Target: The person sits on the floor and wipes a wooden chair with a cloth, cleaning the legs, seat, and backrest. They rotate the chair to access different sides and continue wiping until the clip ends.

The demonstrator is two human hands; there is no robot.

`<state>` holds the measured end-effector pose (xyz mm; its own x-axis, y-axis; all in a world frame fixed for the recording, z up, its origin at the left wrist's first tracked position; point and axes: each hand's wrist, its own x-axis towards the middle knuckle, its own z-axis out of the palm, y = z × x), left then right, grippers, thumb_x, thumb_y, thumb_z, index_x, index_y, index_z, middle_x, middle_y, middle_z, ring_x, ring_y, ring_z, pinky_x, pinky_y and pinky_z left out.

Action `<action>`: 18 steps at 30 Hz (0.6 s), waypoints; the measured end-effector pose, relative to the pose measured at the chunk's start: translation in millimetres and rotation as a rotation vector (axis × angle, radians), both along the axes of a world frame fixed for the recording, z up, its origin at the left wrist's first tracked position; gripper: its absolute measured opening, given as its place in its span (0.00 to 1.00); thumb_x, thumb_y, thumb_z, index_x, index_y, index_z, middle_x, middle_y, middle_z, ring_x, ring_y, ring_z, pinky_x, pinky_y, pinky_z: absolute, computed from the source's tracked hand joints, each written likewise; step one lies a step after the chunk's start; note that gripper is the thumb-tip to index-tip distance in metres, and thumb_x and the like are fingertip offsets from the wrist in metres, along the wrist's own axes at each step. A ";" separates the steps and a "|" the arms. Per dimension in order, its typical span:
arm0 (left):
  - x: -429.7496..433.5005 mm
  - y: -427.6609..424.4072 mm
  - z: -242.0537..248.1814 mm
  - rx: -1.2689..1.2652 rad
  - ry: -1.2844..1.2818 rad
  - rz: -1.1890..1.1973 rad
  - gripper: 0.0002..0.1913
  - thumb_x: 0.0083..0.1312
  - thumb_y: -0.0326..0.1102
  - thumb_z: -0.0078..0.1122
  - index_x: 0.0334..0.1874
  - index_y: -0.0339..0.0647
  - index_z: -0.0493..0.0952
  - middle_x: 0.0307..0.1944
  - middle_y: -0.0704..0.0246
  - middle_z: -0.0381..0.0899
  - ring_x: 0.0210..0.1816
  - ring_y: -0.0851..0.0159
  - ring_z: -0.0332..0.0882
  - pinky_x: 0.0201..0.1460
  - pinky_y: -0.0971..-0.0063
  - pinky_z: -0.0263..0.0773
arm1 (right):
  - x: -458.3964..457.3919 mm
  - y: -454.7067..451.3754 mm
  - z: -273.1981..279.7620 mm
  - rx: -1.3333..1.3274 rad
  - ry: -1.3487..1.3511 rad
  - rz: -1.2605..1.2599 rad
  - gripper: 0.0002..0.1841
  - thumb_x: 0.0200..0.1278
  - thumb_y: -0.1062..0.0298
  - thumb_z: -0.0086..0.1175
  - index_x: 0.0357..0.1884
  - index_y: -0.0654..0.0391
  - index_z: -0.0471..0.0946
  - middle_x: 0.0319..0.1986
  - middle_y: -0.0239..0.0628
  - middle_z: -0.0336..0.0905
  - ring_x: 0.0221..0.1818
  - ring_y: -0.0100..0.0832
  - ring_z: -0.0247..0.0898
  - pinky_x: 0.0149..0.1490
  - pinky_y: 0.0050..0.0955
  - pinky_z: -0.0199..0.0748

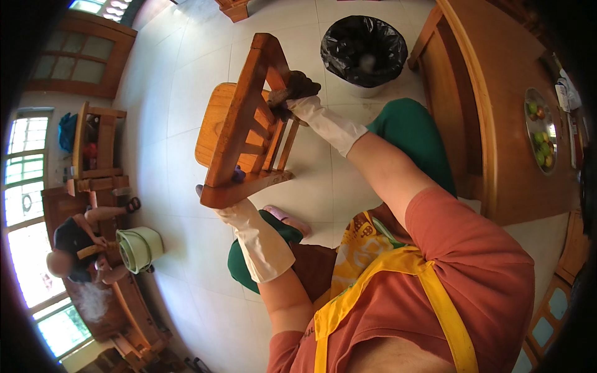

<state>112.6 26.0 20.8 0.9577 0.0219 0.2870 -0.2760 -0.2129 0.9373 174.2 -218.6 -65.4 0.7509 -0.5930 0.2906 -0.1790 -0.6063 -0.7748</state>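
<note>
A wooden chair [238, 123] is tipped before me, its backrest frame towards me and its seat [217, 126] beyond. My left hand [232, 210], in a long off-white rubber glove, grips the near corner of the backrest. The wood hides most of its fingers; a dark thumb tip shows on the left, and a small purple patch inside the frame. My right hand [285, 103], gloved alike, presses a dark brown cloth [303, 85] to the frame's right side, near the slats. The cloth covers part of the hand.
A bin with a black liner [364, 51] stands ahead to the right. On the right, a wooden table [508, 140] carries a metal plate of fruit [541, 130]. A person [77, 242] sits on a wooden bench at left, by a pale green bucket [140, 249].
</note>
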 end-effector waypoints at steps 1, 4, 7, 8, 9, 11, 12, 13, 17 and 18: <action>-0.6 -0.7 0.6 0.021 0.021 0.042 0.33 0.78 0.60 0.27 0.45 0.33 0.74 0.32 0.60 0.81 0.32 0.63 0.77 0.43 0.69 0.74 | 0.3 -0.3 -3.7 0.023 0.033 0.016 0.09 0.54 0.64 0.60 0.35 0.57 0.79 0.30 0.41 0.83 0.30 0.47 0.80 0.35 0.41 0.78; 0.3 -1.6 1.3 -0.181 0.052 -0.021 0.35 0.78 0.61 0.26 0.45 0.33 0.75 0.32 0.60 0.81 0.33 0.63 0.77 0.44 0.68 0.74 | -6.1 -0.9 -3.8 0.095 0.102 0.048 0.09 0.57 0.64 0.60 0.36 0.57 0.80 0.30 0.41 0.83 0.30 0.46 0.80 0.35 0.40 0.78; 2.2 0.0 -1.3 -0.231 0.098 -0.028 0.37 0.77 0.62 0.25 0.45 0.31 0.75 0.32 0.60 0.81 0.33 0.63 0.77 0.45 0.68 0.74 | -16.3 -3.0 8.1 0.238 0.146 0.071 0.08 0.60 0.64 0.59 0.37 0.58 0.80 0.29 0.40 0.83 0.29 0.46 0.81 0.35 0.40 0.78; 2.3 1.1 -2.5 -0.236 0.107 -0.021 0.37 0.77 0.62 0.25 0.45 0.31 0.75 0.32 0.60 0.81 0.34 0.63 0.77 0.45 0.68 0.74 | -19.3 -4.9 13.7 0.307 0.147 0.076 0.08 0.61 0.65 0.59 0.37 0.58 0.80 0.29 0.40 0.83 0.29 0.46 0.81 0.35 0.39 0.78; 2.3 1.8 -4.0 -0.216 0.109 -0.006 0.37 0.77 0.62 0.25 0.46 0.30 0.75 0.32 0.60 0.81 0.33 0.63 0.77 0.45 0.69 0.74 | -22.7 -7.2 19.3 0.393 0.141 0.070 0.08 0.62 0.65 0.59 0.37 0.58 0.80 0.29 0.40 0.84 0.29 0.46 0.81 0.35 0.39 0.78; 2.0 3.0 -6.2 -0.193 0.058 -0.025 0.37 0.77 0.62 0.26 0.46 0.29 0.74 0.32 0.60 0.82 0.33 0.63 0.78 0.45 0.69 0.75 | -27.1 -12.2 30.6 0.501 0.072 0.030 0.08 0.64 0.65 0.59 0.38 0.59 0.80 0.29 0.39 0.84 0.29 0.45 0.81 0.35 0.39 0.79; 1.7 3.2 -6.9 -0.194 -0.002 -0.056 0.37 0.77 0.62 0.26 0.47 0.29 0.74 0.33 0.60 0.82 0.33 0.63 0.78 0.44 0.70 0.75 | -28.9 -14.0 36.4 0.666 -0.082 -0.016 0.08 0.65 0.65 0.59 0.38 0.59 0.80 0.29 0.39 0.84 0.29 0.45 0.81 0.35 0.38 0.79; 1.5 3.7 -7.3 -0.191 -0.074 -0.087 0.36 0.77 0.62 0.26 0.48 0.29 0.73 0.33 0.60 0.82 0.33 0.63 0.79 0.44 0.70 0.75 | -30.1 -14.7 42.2 0.705 -0.265 -0.061 0.08 0.66 0.65 0.58 0.38 0.59 0.80 0.29 0.39 0.84 0.29 0.45 0.81 0.35 0.38 0.79; 2.2 4.1 -7.8 -0.221 0.044 -0.041 0.35 0.77 0.62 0.27 0.48 0.30 0.72 0.33 0.60 0.82 0.33 0.62 0.79 0.43 0.70 0.76 | -27.6 -11.8 79.4 -0.563 -0.830 -0.351 0.13 0.69 0.60 0.56 0.45 0.60 0.80 0.36 0.38 0.85 0.34 0.36 0.83 0.38 0.33 0.82; 3.4 4.7 -8.0 -0.225 0.047 -0.058 0.35 0.77 0.62 0.27 0.48 0.31 0.72 0.33 0.59 0.82 0.33 0.62 0.79 0.43 0.70 0.76 | -25.8 -8.5 93.4 -0.684 -0.866 -0.264 0.13 0.68 0.61 0.56 0.46 0.60 0.80 0.38 0.39 0.85 0.37 0.36 0.83 0.40 0.33 0.83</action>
<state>116.0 30.7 12.8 0.9715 0.0251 0.2358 -0.2363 0.0172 0.9715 148.3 -227.1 28.0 0.0151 -0.2201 0.9754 0.0713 -0.9727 -0.2206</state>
